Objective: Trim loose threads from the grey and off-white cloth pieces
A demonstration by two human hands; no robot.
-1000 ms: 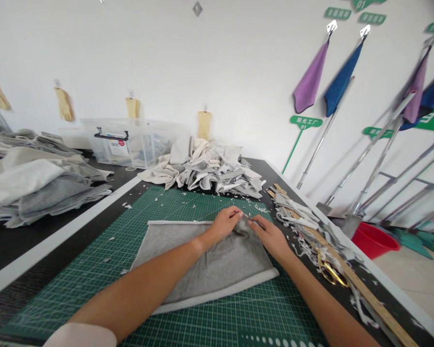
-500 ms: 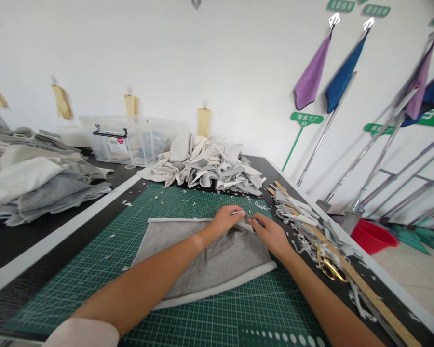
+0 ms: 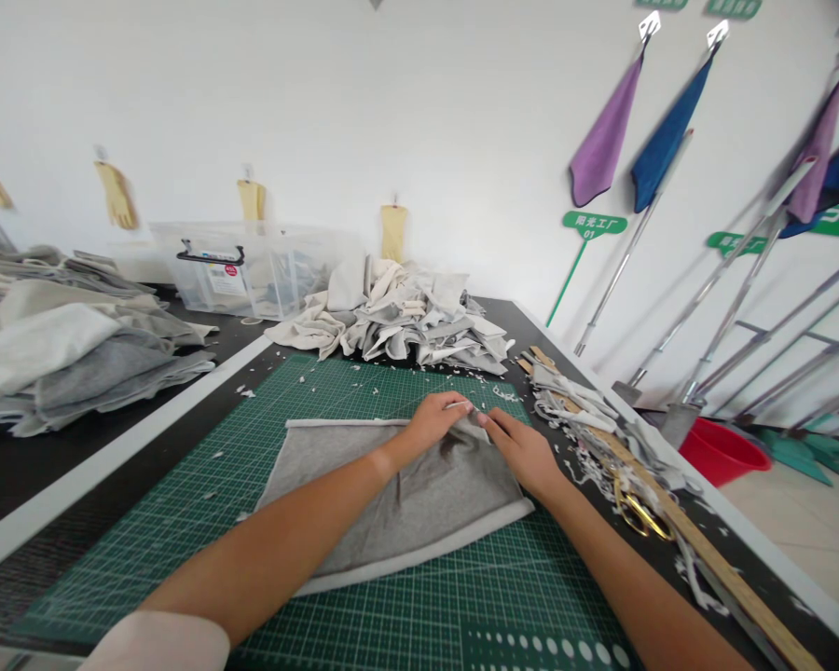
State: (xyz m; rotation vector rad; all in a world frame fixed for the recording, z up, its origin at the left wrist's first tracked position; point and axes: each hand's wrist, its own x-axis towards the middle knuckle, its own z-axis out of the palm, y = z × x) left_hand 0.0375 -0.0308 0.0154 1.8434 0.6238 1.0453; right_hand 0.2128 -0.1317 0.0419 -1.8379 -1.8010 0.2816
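Observation:
A grey cloth point(image 3: 364, 471) with pale edge bands lies spread on the green cutting mat point(image 3: 160, 550). My left hand point(image 3: 434, 419) is closed in a pinch on the cloth's far edge, raising it a little into folds. Close beside it, my right hand point(image 3: 524, 454) is closed too, its thumb and fingers meeting near the left fingertips. Between the hands shows a slim dark and metallic piece point(image 3: 474, 413), mostly covered by fingers; its exact kind cannot be made out.
Crumpled pale cloths point(image 3: 419, 321) are heaped behind the mat, beside a clear plastic box point(image 3: 216, 280). More cloths point(image 3: 76, 345) are stacked at left. On the right lie fabric scraps point(image 3: 573, 401), gold-handled scissors point(image 3: 641, 514) and a wooden strip point(image 3: 727, 578).
The right fingers have curled in further, covering more of the slim dark piece. Both hands stay at the cloth's far edge, and the view has shifted very slightly.

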